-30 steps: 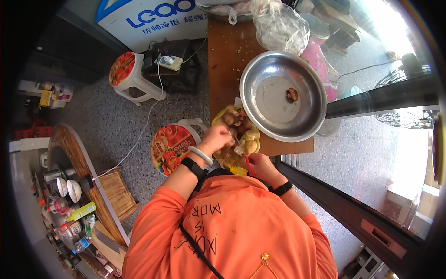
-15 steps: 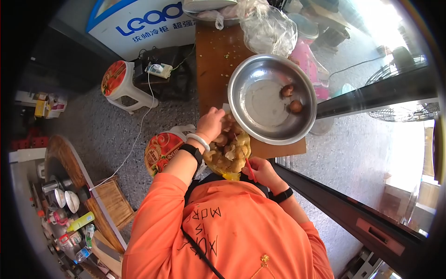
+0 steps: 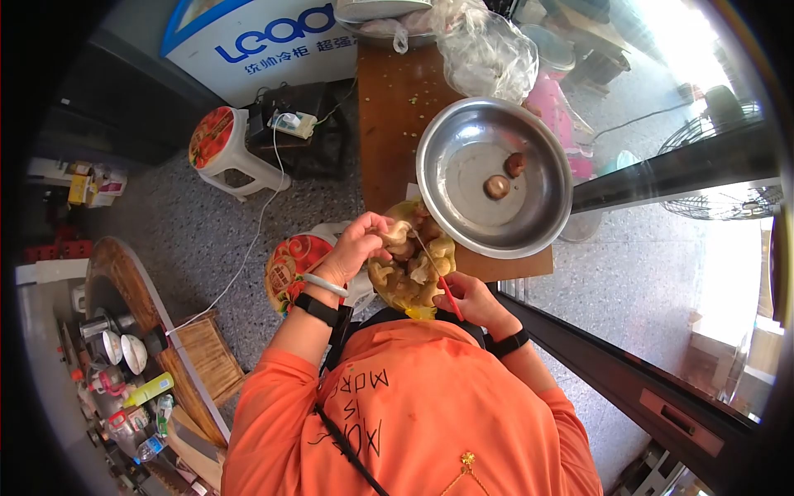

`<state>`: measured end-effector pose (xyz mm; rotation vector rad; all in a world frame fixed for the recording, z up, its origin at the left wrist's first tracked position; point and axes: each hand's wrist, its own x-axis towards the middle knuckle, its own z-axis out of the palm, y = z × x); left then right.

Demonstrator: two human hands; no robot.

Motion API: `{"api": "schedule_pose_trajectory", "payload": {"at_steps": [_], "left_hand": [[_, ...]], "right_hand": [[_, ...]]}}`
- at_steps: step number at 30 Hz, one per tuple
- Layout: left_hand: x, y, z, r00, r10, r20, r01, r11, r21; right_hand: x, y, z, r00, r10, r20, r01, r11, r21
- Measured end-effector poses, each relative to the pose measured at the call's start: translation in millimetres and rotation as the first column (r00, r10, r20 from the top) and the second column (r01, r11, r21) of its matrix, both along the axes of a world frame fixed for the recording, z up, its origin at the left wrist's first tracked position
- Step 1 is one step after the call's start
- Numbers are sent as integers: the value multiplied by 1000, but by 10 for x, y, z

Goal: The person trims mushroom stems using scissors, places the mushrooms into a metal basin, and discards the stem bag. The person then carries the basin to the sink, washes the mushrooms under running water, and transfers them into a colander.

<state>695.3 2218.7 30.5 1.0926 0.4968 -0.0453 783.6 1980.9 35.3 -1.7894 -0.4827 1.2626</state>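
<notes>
My left hand [image 3: 357, 248] is closed around a pale mushroom [image 3: 399, 231], its fingers pinching one side. In my right hand [image 3: 473, 301] is a small knife with a red handle [image 3: 449, 298]. Its thin blade points up and left, with the tip close to the held mushroom; whether they touch is hard to tell. Beneath both hands sits an open yellow plastic bag [image 3: 420, 312] full of brown and pale mushrooms [image 3: 403, 277]. A steel basin [image 3: 457, 219] stands just beyond, with two brown mushrooms [image 3: 496, 187] in it.
The basin rests on a brown wooden table [image 3: 389, 124], whose far end carries a clear plastic bag [image 3: 488, 54]. Two stools with red seats [image 3: 212, 136] stand to the left, near a white cable [image 3: 256, 227]. A dark-framed glass door [image 3: 612, 355] borders the right side.
My left hand has drawn back from the bag and now holds a mushroom up. The knife blade has come into view beside it. The mushrooms in the basin have shifted.
</notes>
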Motion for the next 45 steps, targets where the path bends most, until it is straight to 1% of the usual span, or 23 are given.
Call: {"api": "schedule_pose_trajectory", "payload": {"at_steps": [1, 3, 5, 9, 11, 12, 14, 16, 21, 23, 25, 29, 30, 32, 34, 35, 37, 38, 40, 41, 43, 44, 45], "left_hand": [[-29, -11, -5, 1000, 5, -2, -5, 1000, 0], [-79, -57, -19, 1000, 8, -2, -8, 991, -131], [-98, -141, 15, 1000, 2, 10, -1, 994, -109], [-90, -226, -53, 989, 71, -130, -72, 997, -3], [-94, -226, -121, 977, 111, -179, -107, 994, 32], [-92, -224, -140, 978, 122, -170, -116, 992, 48], [-94, -237, -194, 978, 130, -163, -121, 991, 63], [-58, -260, -244, 979, 138, -153, -117, 984, 135], [-29, -326, -142, 984, 66, -166, -51, 994, 93], [-29, -342, -165, 987, 41, -158, -29, 996, 82], [-40, -341, -186, 975, -41, -219, 69, 991, 119], [-71, -333, -311, 968, -19, -252, 58, 987, 149], [-81, -319, -353, 954, -35, -299, 86, 984, 158], [-89, -307, -395, 937, -52, -345, 115, 979, 166], [-82, -312, -403, 904, -95, -417, 202, 954, 221], [-69, -305, -382, 903, -97, -418, 204, 954, 220], [1, -248, -321, 862, -139, -487, 292, 922, 254], [70, -243, -226, 862, -141, -487, 295, 921, 255], [261, -258, 54, 988, -4, -152, 14, 998, 67], [358, -241, 171, 988, -7, -154, 17, 998, 65], [546, -169, 316, 990, -135, 36, 135, 991, 8], [617, -102, 144, 973, -218, -77, 226, 966, 123], [673, -51, -44, 972, -222, -71, 230, 965, 126]], "right_hand": [[2, 8, 63, 999, 40, 37, -40, 999, 3], [-4, 48, 159, 994, 84, 71, -84, 996, 4], [-8, 79, 195, 989, 137, 53, -134, 989, -59], [-57, 92, 180, 993, 93, 78, -91, 995, -36], [-73, 82, 170, 990, -1, -140, 9, 998, 55], [-68, 90, 201, 990, 0, -140, 8, 998, 54], [-67, 114, 300, 917, -13, -399, 38, 998, 55], [-79, 151, 311, 925, -17, -381, 38, 998, 48], [-92, 213, 237, 935, -73, -347, 85, 996, 19], [-85, 248, 190, 952, -118, -284, 110, 993, -45], [-85, 267, 119, 947, -126, -296, 116, 992, -51], [-122, 292, -16, 942, -117, -315, 108, 993, -45], [-133, 280, -82, 941, -116, -317, 107, 993, -46], [-139, 259, -197, 969, -51, -241, 38, 997, -61], [-148, 246, -237, 974, -48, -219, 34, 997, -68], [-154, 266, -186, 979, -43, -199, 29, 997, -75], [-146, 276, -33, 974, -80, -213, 65, 995, -76], [-133, 287, 40, 967, -115, -226, 100, 992, -75], [-89, 220, -15, 969, -118, -215, 103, 991, -80], [-84, 175, -36, 971, -120, -208, 104, 991, -87], [-93, 115, 11, 957, -137, -254, 121, 989, -80], [-61, 113, 34, 945, -153, -289, 140, 988, -64], [-36, 107, 25, 946, -156, -283, 145, 988, -61]]}}
